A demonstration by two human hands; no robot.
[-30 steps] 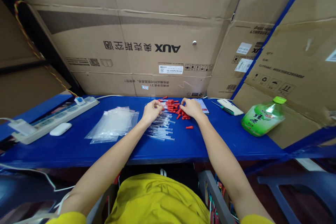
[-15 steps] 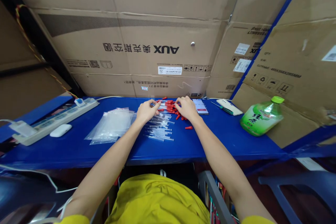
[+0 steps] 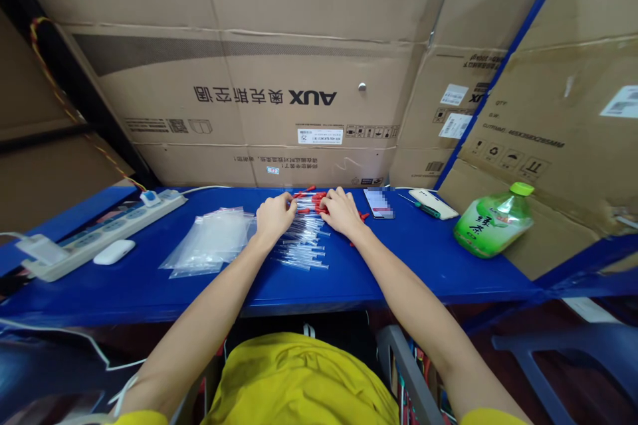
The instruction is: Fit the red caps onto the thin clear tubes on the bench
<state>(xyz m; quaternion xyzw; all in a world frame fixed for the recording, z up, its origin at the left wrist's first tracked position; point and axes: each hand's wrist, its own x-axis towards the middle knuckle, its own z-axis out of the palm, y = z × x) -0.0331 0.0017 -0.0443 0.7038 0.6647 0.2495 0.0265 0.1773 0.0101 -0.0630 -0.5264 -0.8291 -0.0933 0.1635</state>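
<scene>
Clear thin tubes [image 3: 305, 249] lie in a loose pile on the blue table, most of them pointing sideways. Behind them are several red rubber bulbs [image 3: 314, 198], some seeming to sit on tube ends. At the pile's left edge, my left hand [image 3: 274, 218] is closed, thumb and forefinger together; what they pinch is too small to make out. My right hand [image 3: 343, 211] bends its fingers down at the right side of the bulbs and covers part of them. Its fingertips are closed over something I cannot make out.
Clear plastic bags [image 3: 212, 242] are stacked left of the tubes. Farther left are a power strip [image 3: 107, 232] and a white case [image 3: 114, 252]. To the right are a phone [image 3: 377, 203], a green-handled screwdriver [image 3: 427, 210] and a green-capped bottle [image 3: 491, 224]. Cardboard [image 3: 259, 66] walls the back.
My right hand has moved left, closer to my left hand, and now covers more of the red bulbs. My left hand has shifted slightly left. The view has tilted a little.
</scene>
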